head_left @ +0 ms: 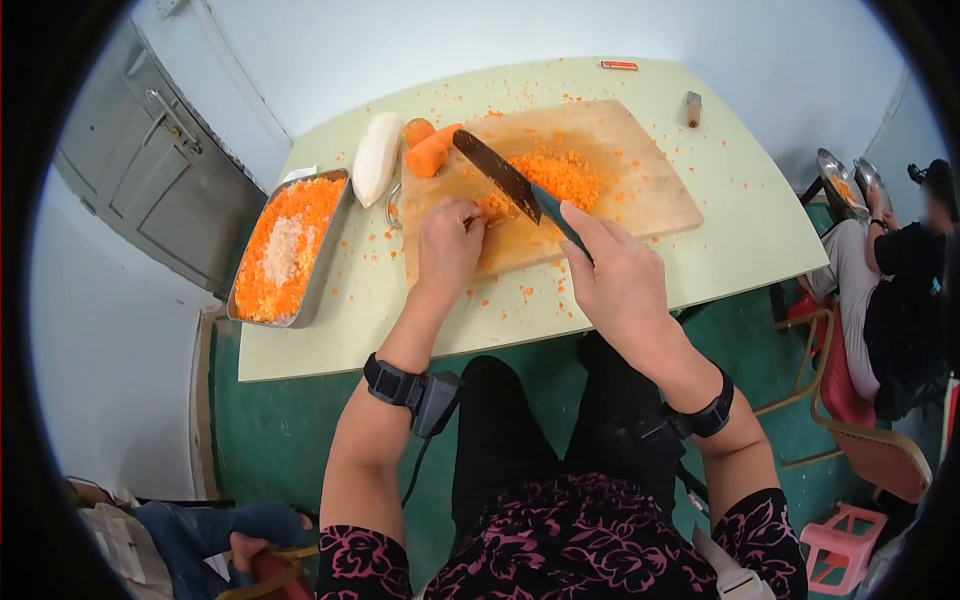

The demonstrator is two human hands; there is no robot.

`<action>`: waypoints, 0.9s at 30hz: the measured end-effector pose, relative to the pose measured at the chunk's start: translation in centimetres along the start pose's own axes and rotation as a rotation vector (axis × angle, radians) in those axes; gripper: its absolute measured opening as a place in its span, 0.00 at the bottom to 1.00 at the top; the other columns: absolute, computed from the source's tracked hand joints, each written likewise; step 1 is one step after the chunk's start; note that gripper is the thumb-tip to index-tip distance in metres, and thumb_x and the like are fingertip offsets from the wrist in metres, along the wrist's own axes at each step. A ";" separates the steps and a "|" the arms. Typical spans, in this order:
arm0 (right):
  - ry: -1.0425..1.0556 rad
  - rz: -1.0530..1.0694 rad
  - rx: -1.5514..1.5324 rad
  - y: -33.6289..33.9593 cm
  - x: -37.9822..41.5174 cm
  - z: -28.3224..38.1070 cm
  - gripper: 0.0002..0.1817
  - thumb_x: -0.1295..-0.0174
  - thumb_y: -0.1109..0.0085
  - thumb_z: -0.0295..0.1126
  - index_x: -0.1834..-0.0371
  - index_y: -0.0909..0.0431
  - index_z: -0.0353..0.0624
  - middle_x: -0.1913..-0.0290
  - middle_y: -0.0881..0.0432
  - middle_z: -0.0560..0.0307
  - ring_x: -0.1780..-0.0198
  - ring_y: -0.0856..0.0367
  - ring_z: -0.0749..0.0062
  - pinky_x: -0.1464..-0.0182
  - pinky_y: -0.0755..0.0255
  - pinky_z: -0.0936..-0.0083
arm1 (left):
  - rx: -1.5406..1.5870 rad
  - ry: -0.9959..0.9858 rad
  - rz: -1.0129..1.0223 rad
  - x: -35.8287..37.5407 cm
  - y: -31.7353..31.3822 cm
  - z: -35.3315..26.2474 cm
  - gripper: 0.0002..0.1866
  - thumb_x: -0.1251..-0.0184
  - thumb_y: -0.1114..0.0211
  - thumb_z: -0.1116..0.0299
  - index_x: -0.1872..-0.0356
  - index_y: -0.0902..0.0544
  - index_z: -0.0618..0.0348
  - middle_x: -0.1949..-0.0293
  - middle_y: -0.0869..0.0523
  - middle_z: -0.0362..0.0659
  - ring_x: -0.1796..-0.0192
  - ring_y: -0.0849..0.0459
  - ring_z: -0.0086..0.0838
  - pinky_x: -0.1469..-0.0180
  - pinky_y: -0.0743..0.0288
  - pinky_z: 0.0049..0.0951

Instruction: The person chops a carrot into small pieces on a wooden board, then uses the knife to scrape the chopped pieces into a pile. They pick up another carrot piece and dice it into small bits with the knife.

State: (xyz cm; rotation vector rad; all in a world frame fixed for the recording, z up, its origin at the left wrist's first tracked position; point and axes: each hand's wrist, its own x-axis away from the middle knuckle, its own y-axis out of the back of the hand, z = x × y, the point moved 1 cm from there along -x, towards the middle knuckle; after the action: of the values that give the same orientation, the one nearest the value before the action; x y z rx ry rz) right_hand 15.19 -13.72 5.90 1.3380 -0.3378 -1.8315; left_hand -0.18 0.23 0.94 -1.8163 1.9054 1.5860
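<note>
My right hand (622, 280) grips the dark green handle of a kitchen knife (497, 178), its dark blade pointing up and left over the cutting board (650, 190). Curled fingers close my left hand (450, 243) at the board's lower left, close to the blade; what they hold, if anything, is hidden. Finely chopped carrot (560, 180) lies heaped right of the blade, with a few bits between blade and left hand. Carrot pieces (427, 156) rest at the board's upper left corner, beside a peeled white radish (377, 160).
A metal tray (322, 270) of chopped carrot with a pale heap stands at the table's left. A small red item (619, 66) and a small block-like object (693, 109) lie at the back. Another person (905, 270) sits at right near metal bowls (840, 180).
</note>
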 end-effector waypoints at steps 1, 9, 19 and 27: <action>0.011 0.008 0.004 -0.3 0.2 -0.1 0.20 0.45 0.42 0.26 0.47 0.27 0.40 0.69 0.21 0.49 0.71 0.20 0.54 0.71 0.26 0.63 | 0.006 0.021 0.005 -0.1 0.1 -0.2 0.02 0.52 0.35 0.79 0.75 0.17 0.67 0.69 0.16 0.50 0.64 0.19 0.44 0.60 0.25 0.37; -0.007 -0.003 -0.022 -0.2 0.2 0.5 0.18 0.46 0.40 0.24 0.50 0.24 0.39 0.63 0.18 0.47 0.66 0.19 0.53 0.68 0.24 0.66 | 0.039 0.026 -0.008 -0.1 0.0 -0.2 0.03 0.53 0.36 0.80 0.75 0.18 0.67 0.69 0.17 0.50 0.65 0.19 0.44 0.60 0.26 0.36; 0.066 -0.027 -0.026 -0.9 0.4 0.5 0.19 0.44 0.43 0.26 0.47 0.27 0.40 0.69 0.21 0.50 0.74 0.21 0.53 0.74 0.26 0.63 | 0.000 0.056 0.008 -0.1 0.3 -0.5 0.03 0.52 0.37 0.80 0.75 0.17 0.67 0.69 0.17 0.50 0.64 0.19 0.44 0.60 0.25 0.37; 0.075 -0.008 -0.016 -1.0 0.7 0.4 0.19 0.45 0.42 0.26 0.48 0.26 0.40 0.71 0.22 0.49 0.73 0.20 0.53 0.74 0.26 0.64 | 0.036 0.124 0.031 -0.2 0.4 -0.5 0.02 0.52 0.35 0.79 0.75 0.18 0.66 0.71 0.17 0.51 0.65 0.19 0.45 0.60 0.26 0.37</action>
State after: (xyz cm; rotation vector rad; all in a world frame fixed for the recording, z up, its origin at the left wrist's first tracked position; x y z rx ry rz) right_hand 14.30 -13.71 4.96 1.3947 -0.2775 -1.7822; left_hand -0.11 -0.05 1.52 -1.9213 2.0095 1.4697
